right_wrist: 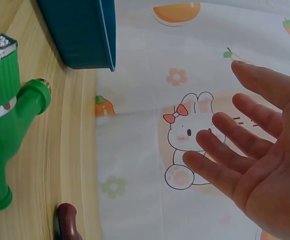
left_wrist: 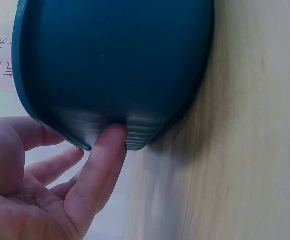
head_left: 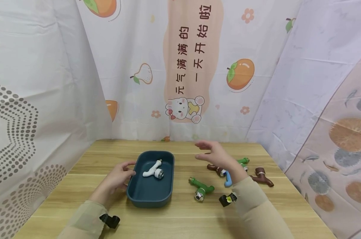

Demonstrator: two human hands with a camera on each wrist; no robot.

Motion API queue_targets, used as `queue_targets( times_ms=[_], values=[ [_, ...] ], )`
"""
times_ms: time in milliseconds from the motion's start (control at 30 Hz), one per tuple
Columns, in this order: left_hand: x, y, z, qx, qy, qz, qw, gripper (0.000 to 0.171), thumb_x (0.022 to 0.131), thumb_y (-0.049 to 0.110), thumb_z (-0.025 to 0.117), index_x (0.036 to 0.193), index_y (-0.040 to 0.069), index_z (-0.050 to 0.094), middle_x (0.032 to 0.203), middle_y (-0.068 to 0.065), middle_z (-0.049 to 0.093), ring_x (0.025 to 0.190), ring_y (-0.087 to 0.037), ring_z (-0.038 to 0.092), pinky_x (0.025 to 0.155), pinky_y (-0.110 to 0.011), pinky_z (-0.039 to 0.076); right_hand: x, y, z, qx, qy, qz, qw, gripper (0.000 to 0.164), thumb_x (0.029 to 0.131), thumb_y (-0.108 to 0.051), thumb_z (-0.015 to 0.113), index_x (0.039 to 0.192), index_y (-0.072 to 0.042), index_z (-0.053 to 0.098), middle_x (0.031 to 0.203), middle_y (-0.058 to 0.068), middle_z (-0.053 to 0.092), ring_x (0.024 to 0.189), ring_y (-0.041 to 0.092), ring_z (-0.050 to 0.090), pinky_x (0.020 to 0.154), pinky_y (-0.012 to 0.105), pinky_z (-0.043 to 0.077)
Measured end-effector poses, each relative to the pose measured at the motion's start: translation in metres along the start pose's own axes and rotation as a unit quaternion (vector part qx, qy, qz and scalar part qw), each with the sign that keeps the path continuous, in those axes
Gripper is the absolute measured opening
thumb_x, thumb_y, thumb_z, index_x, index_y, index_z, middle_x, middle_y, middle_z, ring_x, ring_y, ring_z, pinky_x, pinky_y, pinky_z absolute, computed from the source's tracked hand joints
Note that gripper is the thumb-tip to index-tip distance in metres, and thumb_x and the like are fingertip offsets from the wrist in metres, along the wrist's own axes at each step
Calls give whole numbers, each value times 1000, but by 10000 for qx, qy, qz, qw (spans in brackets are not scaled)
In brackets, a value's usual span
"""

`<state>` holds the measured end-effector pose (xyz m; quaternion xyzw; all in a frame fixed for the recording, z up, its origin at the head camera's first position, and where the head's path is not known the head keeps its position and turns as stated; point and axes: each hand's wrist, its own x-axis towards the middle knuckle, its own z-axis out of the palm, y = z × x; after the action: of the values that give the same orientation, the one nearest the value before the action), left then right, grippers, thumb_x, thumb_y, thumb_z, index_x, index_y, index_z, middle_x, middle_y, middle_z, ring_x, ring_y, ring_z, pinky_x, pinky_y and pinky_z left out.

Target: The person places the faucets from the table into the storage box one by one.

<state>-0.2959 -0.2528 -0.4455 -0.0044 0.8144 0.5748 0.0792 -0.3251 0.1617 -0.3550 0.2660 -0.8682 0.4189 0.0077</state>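
Note:
A dark teal rectangular box point(head_left: 150, 202) rests on the table with a white toy-like tap point(head_left: 151, 169) lying inside. My left hand point(head_left: 120, 177) holds the box's left side; in the left wrist view, fingers point(left_wrist: 97, 175) press its outer wall. My right hand point(head_left: 216, 155) is raised in the air, fingers spread apart, holding nothing. Nearer me than that hand lies a green tap point(head_left: 202, 187). Beneath and beside the right forearm are a brown tap point(head_left: 215, 168), a partly hidden blue tap point(head_left: 228, 179), another green tap point(head_left: 244, 161) and a second brown tap point(head_left: 261, 177).
White curtains point(head_left: 138, 99) with fruit and a cartoon rabbit stand behind and on both sides of the wooden table point(head_left: 186, 220). A black wrist camera point(head_left: 110, 220) is strapped below the left hand, another point(head_left: 227, 199) below the right.

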Motion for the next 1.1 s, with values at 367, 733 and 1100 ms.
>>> queue_targets(
  times_ms=[367,733,1100],
  values=[
    [-1,1,-1,63,25,18,10000,53,100,9,58,151,9,46,126,-24,58,100,-34,63,60,-47,60,-13,5,-13,-67,11,107,9999,53,93,-26,77,140,-10,59,142,13,58,133,33,52,104,53,46],
    [-1,1,0,70,53,14,10000,52,99,9,58,150,9,48,126,-24,58,100,-34,62,61,-47,60,-26,15,-17,-135,34,157,9998,56,91,-22,78,141,-8,58,141,14,58,131,36,53,102,51,48],
    [0,0,0,67,63,9,10000,52,99,9,58,150,9,48,123,-22,58,97,-33,61,61,-47,60,-34,21,-12,-475,-81,54,9988,55,91,-26,78,140,-10,60,140,12,59,128,35,56,102,52,48]
  ],
)
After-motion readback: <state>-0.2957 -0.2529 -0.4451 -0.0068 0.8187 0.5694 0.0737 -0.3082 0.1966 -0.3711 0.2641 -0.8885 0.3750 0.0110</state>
